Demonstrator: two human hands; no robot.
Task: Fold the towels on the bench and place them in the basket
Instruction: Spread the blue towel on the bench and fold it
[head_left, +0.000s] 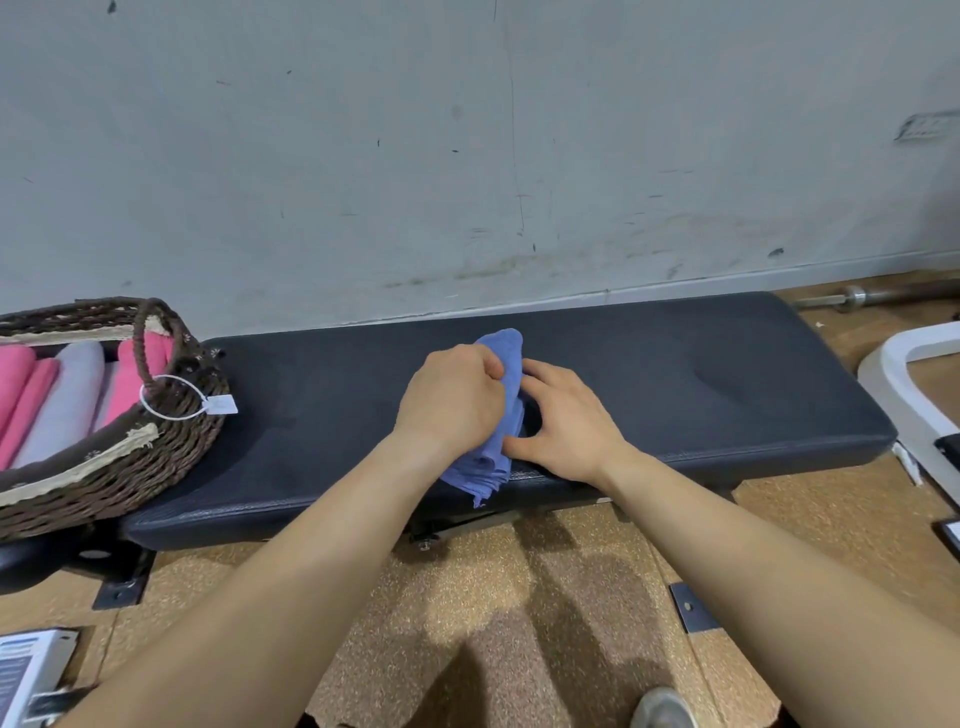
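Note:
A blue towel (497, 457), folded into a narrow strip, lies across the middle of the black padded bench (675, 384), its near end hanging over the front edge. My left hand (449, 397) grips the towel from the left, fingers closed on its upper part. My right hand (563, 421) lies against the towel's right side, fingers spread on the bench, thumb touching the cloth. A brown wicker basket (156, 457) sits on the bench's left end, holding rolled pink towels (21, 384) and grey towels (72, 400).
A grey scuffed wall runs behind the bench. A barbell (852, 297) lies on the floor at the far right, with a white frame (893, 374) nearer. A white tag (221, 404) hangs from the basket handle. My shoe (662, 706) shows at the bottom.

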